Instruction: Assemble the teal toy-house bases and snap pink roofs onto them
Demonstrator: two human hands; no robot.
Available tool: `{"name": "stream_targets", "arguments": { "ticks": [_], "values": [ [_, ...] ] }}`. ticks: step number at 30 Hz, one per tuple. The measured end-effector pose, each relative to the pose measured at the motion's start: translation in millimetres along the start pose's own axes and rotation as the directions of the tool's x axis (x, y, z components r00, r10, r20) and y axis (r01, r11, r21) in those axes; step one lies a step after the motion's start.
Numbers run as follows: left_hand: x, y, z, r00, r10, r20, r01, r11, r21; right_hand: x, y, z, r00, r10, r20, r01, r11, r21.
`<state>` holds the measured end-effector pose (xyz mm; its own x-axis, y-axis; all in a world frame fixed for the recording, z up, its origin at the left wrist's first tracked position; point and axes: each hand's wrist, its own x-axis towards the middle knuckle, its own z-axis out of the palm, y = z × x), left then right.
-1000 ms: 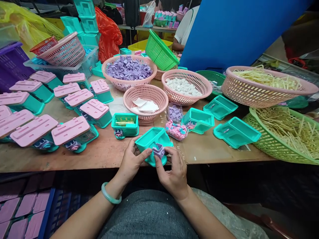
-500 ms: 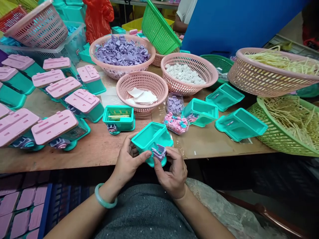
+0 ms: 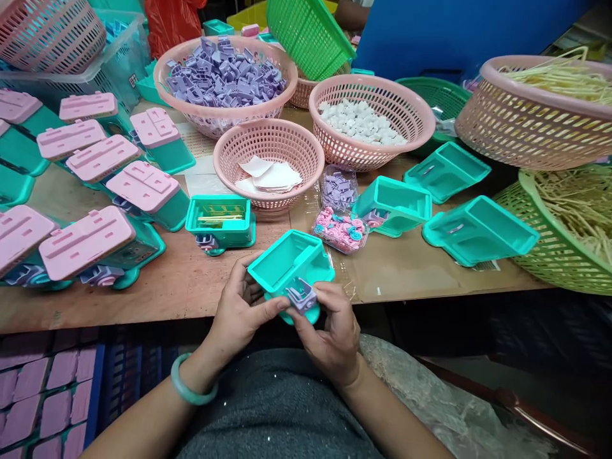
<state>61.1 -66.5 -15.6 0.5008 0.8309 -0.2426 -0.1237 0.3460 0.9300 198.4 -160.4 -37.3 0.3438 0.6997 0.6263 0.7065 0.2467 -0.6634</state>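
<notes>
Two hands (image 3: 287,319) hold one teal box (image 3: 287,261); three lie beyond.

I see my two bare arms come up from the bottom of the frame and meet near the middle. My left hand (image 3: 241,312) curls in, thumb pointing right. My right hand (image 3: 332,331) curls too, fingertips pinched close to the left thumb. My left wrist wears a green bangle (image 3: 189,386).
</notes>
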Motion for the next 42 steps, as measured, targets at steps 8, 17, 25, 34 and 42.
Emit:
{"name": "stream_targets", "arguments": {
  "ticks": [8,17,25,34,42],
  "values": [
    [-7.3,-1.1,2.7,0.999,0.041,0.026,-0.044,0.994,0.104,-11.8,4.4,-17.4,0.995,0.031,0.096,-0.034,0.999,0.038],
    [-2.7,-0.3,-1.0,0.998,0.044,0.055,-0.05,0.993,0.108,-12.2,-4.5,-17.4,0.976,0.156,0.155,-0.172,0.98,0.096],
    [-3.7,-18.5,-13.9,0.981,0.185,0.063,-0.195,0.9,0.39,-20.7,-2.0,-14.6,0.972,0.174,0.156,-0.177,0.984,0.008],
    [0.5,-17.7,-15.8,0.93,0.326,0.166,-0.366,0.798,0.48,-19.8,10.5,-23.9,0.951,0.194,0.239,-0.198,0.98,-0.004],
    [-0.8,-17.4,-16.5,0.908,0.341,0.244,-0.419,0.743,0.523,-0.5,36.5,-52.5,0.965,0.048,0.256,-0.037,0.998,-0.049]
  ]
}}
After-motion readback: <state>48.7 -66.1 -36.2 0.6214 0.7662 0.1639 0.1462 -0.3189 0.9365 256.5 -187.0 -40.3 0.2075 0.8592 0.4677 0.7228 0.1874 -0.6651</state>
